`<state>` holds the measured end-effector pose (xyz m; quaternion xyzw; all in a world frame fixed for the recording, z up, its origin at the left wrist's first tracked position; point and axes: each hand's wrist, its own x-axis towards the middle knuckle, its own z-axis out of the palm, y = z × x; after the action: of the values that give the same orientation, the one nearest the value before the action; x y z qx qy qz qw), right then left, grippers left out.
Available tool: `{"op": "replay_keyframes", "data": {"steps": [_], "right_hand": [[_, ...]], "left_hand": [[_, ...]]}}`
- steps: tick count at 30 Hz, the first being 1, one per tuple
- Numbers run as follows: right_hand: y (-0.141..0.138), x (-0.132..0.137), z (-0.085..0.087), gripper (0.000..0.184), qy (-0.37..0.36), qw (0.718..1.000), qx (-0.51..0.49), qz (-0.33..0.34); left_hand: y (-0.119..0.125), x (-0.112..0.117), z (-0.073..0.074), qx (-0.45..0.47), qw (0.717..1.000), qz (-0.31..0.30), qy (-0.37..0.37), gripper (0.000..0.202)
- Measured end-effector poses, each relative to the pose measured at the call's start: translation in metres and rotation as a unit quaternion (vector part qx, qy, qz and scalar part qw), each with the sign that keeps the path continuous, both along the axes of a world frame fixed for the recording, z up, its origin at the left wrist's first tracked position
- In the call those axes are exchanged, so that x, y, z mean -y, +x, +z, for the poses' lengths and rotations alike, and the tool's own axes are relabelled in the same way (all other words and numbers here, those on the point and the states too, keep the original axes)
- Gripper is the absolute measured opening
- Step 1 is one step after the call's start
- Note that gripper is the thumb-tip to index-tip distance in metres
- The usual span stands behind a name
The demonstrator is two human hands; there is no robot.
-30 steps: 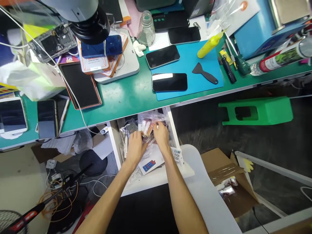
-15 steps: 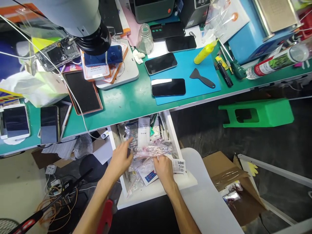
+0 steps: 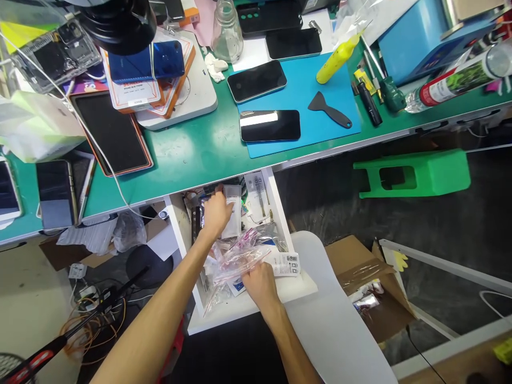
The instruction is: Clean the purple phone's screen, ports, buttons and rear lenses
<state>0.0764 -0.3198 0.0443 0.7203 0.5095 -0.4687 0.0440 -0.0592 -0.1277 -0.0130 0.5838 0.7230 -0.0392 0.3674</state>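
A white drawer point(image 3: 278, 213) stands pulled out under the bench, filled with small packets and parts. My left hand point(image 3: 216, 213) reaches toward its back, thumb apart from the forward finger; its other fingertips are hidden among the contents. Beside the thumb lies a narrow white packet point(image 3: 232, 226). Nearer the drawer's front, my right hand point(image 3: 261, 288) is closed on the edge of clear plastic bags point(image 3: 244, 261). A printed white packet point(image 3: 286, 264) juts over the drawer's right side. Farther back on the right is another packet point(image 3: 257, 194) with a slim tool-like shape inside.
On the green bench point(image 3: 192, 154) are a blue mat point(image 3: 276, 149) with phones and a black scraper point(image 3: 330, 112), a glass jar point(image 3: 227, 34) and a boxed stack point(image 3: 136, 96). A white chair point(image 3: 332, 314), cardboard box point(image 3: 384, 314) and green stool point(image 3: 448, 173) stand right of the drawer.
My left hand has moved deeper into the drawer, toward its back. The plastic bags have shifted forward and left with my right hand, uncovering more contents. The view has tilted down.
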Motion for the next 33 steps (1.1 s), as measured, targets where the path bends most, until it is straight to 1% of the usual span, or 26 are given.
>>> {"op": "replay_keyframes", "data": {"steps": [4,7,9,15,17,20,23,26,28,30,31,33], "right_hand": [[-0.004,0.004,0.008,0.032,-0.052,0.998,-0.023,0.04],[-0.007,0.003,0.01,0.032,-0.068,0.996,-0.031,0.057],[-0.006,0.002,0.01,0.032,-0.072,0.995,-0.033,0.065],[0.001,0.0,0.005,0.032,-0.057,0.994,-0.039,0.086],[0.002,0.001,0.003,0.031,-0.045,0.994,-0.048,0.092],[0.0,0.004,0.002,0.03,-0.016,0.994,-0.061,0.091],[0.002,0.005,0.004,0.028,0.033,0.993,-0.078,0.079],[0.014,-0.006,0.007,0.029,0.076,0.994,-0.059,0.046],[0.028,-0.02,0.007,0.034,0.09,0.996,-0.004,0.007],[0.04,-0.039,0.005,0.04,0.087,0.994,0.057,-0.022],[0.044,-0.049,0.004,0.042,0.079,0.994,0.078,-0.024],[0.046,-0.067,0.001,0.042,0.049,0.995,0.09,-0.001]], "left_hand": [[-0.015,0.007,0.0,0.043,0.998,0.048,-0.025,0.039],[-0.028,0.017,0.004,0.086,0.992,0.093,-0.027,0.038],[-0.036,0.025,0.009,0.11,0.984,0.138,-0.017,0.038],[-0.066,0.044,0.023,0.149,0.943,0.295,0.042,0.041],[-0.072,0.048,0.024,0.165,0.927,0.332,0.051,0.041],[-0.076,0.054,0.022,0.199,0.906,0.37,0.05,0.041],[-0.075,0.057,0.016,0.233,0.892,0.385,0.038,0.041],[-0.071,0.058,0.009,0.247,0.892,0.379,0.029,0.04],[-0.069,0.057,0.005,0.233,0.9,0.367,0.034,0.04],[-0.067,0.056,0.004,0.204,0.915,0.346,0.046,0.04],[-0.066,0.055,0.004,0.185,0.923,0.332,0.053,0.041],[-0.063,0.053,0.009,0.146,0.942,0.295,0.073,0.043]]}}
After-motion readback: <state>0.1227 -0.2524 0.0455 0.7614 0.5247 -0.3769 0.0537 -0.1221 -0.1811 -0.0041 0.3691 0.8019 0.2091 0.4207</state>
